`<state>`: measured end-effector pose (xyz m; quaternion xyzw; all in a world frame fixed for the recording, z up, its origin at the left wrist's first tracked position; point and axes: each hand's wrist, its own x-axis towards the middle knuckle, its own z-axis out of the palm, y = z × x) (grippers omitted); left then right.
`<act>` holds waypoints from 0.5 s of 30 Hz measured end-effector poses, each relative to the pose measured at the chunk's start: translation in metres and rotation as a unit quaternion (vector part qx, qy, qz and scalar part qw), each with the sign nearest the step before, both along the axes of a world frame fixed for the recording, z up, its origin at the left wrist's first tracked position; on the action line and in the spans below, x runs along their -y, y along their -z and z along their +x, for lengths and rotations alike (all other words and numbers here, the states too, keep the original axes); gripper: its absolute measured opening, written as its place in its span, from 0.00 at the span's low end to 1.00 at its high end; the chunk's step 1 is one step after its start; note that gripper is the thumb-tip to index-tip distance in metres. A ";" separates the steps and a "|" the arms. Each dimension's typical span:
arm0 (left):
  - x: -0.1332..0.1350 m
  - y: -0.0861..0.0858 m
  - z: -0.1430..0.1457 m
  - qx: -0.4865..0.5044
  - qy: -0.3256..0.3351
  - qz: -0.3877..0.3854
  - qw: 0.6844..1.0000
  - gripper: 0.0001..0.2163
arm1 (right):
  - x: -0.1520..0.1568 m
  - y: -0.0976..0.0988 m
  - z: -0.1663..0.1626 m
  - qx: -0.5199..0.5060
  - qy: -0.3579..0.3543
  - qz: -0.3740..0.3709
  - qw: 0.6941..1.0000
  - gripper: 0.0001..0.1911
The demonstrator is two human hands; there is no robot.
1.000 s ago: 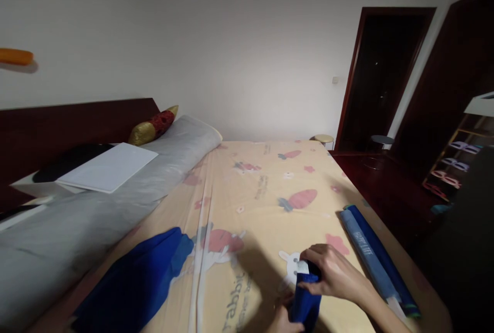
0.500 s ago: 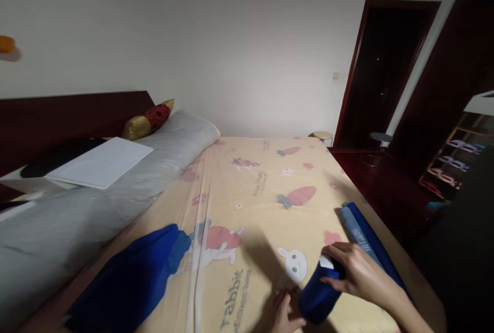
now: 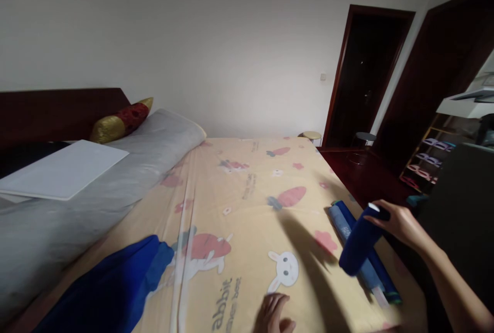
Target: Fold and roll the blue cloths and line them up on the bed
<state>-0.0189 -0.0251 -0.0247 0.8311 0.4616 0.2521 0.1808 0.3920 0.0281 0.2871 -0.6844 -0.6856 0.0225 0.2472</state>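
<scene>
One blue roll [image 3: 358,244] is gripped in the right hand [image 3: 399,222] above the laid roll [image 3: 360,250]; the blue cloth [image 3: 111,292] is left unrolled, and the left hand [image 3: 272,313] is rested flat, empty.

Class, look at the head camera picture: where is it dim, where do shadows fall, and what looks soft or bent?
Head view: dim overall; the doorway is nearly black. The right hand and its rolled blue cloth cast a dark shadow on the bedsheet. The left hand is cut off by the frame's bottom edge and soft. Wide-lens distortion slants the door frame.
</scene>
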 end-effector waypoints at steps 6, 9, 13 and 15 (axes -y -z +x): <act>0.001 -0.004 0.002 -0.006 0.001 0.021 1.000 0.22 | -0.021 0.009 0.031 0.046 0.071 0.193 0.978 0.23; 0.002 -0.007 0.002 -0.012 0.000 0.015 1.000 0.23 | -0.013 0.081 0.041 0.019 0.073 0.109 0.991 0.21; 0.003 -0.009 0.002 -0.016 0.001 0.017 1.000 0.23 | 0.022 0.213 0.055 -0.064 0.111 0.007 0.992 0.19; 0.004 -0.009 0.002 -0.019 0.006 0.018 1.000 0.23 | 0.043 0.265 0.063 -0.109 0.146 -0.020 0.983 0.20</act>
